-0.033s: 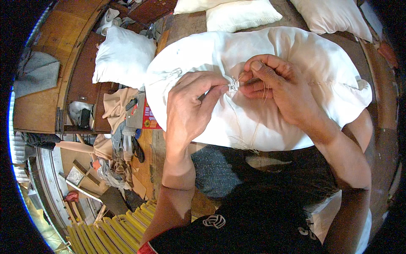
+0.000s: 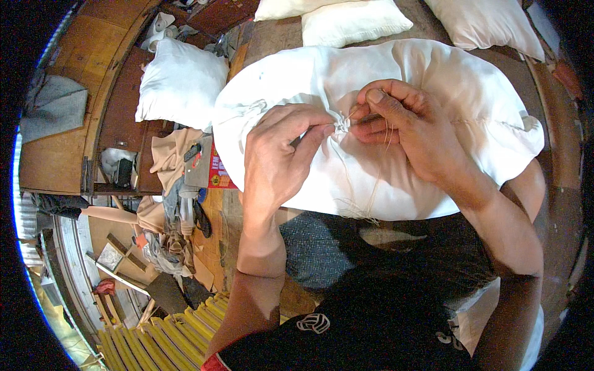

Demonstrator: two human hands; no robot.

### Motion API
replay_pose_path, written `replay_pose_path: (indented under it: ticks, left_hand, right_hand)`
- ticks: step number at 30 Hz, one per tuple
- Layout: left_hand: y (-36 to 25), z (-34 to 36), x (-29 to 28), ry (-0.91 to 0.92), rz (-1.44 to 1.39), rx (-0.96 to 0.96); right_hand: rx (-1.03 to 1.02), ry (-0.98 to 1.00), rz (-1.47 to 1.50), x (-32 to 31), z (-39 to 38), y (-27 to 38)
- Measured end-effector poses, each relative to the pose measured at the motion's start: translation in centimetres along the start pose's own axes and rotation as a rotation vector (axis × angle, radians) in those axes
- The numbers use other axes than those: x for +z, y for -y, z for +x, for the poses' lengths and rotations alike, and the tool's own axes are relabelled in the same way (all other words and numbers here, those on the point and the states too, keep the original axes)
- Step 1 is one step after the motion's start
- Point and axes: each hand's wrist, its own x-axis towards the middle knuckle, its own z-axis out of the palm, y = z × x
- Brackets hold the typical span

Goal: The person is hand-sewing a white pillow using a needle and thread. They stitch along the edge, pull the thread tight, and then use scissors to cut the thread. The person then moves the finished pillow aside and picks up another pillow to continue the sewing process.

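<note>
- A large white cushion point(image 2: 352, 167) fills the upper centre of the frame.
- Near centre, the left hand point(image 2: 278, 151) pinches the cushion's gathered fabric point(image 2: 341, 126).
- Right of centre, the right hand's point(image 2: 411, 117) narrowed fingers hold pale thread point(image 2: 377, 179).
- Smaller white pillow point(image 2: 182, 83), upper left.

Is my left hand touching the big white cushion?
Touching. The head view shows the left hand pinching the gathered cloth of the big white cushion.
</note>
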Motion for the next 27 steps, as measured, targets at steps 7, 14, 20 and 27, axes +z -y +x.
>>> replay_pose_path:
  ticks: [7, 14, 20, 27]
  left_hand:
    - [0.0, -0.3, 0.4, 0.026, -0.013, 0.007]
    - [-0.2, -0.5, 0.8, 0.022, 0.002, -0.053]
    - [0.2, -0.5, 0.8, 0.042, 0.021, -0.061]
    - [0.2, -0.5, 1.1, 0.104, 0.035, -0.080]
  right_hand:
    - [-0.002, 0.022, -0.022, -0.6, 0.2, -0.4]
    - [-0.062, -0.018, -0.048, -0.2, 0.2, -0.7]
    - [-0.218, -0.113, -0.181, 1.5, -0.6, -0.8]
    - [-0.224, -0.072, -0.163, 0.9, -0.2, -1.3]
